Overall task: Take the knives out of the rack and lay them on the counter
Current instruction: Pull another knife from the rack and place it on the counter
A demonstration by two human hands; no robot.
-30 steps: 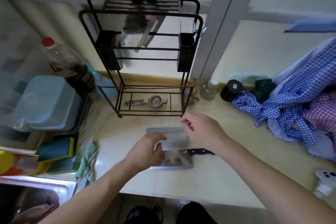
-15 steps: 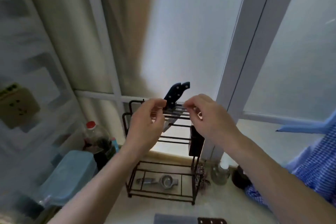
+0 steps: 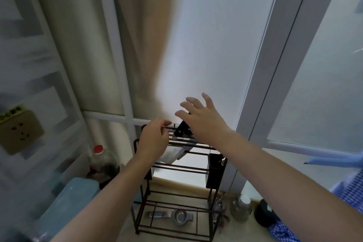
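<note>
The black wire knife rack (image 3: 180, 166) stands on the pale counter (image 3: 235, 235) against the window. A knife's black handle (image 3: 181, 131) sticks up out of the rack's top slots, and its steel blade (image 3: 173, 154) hangs below the top bars. My left hand (image 3: 155, 139) has its fingers curled on the rack's top bars, just left of the handle. With fingers spread, my right hand (image 3: 202, 120) hovers over the handle and hides its upper end. It holds nothing. The knives laid on the counter are out of view.
A metal squeezer (image 3: 176, 217) lies on the rack's bottom shelf. A red-capped bottle (image 3: 102, 161) and a blue lidded box (image 3: 72, 198) stand to the left. A glass jar (image 3: 242, 210), a dark jar (image 3: 263, 216) and checked cloth (image 3: 349, 192) sit to the right.
Both hands rose from the knives on the counter to the rack's top. My right hand has since opened above the handle, and my left hand has curled on the top bars.
</note>
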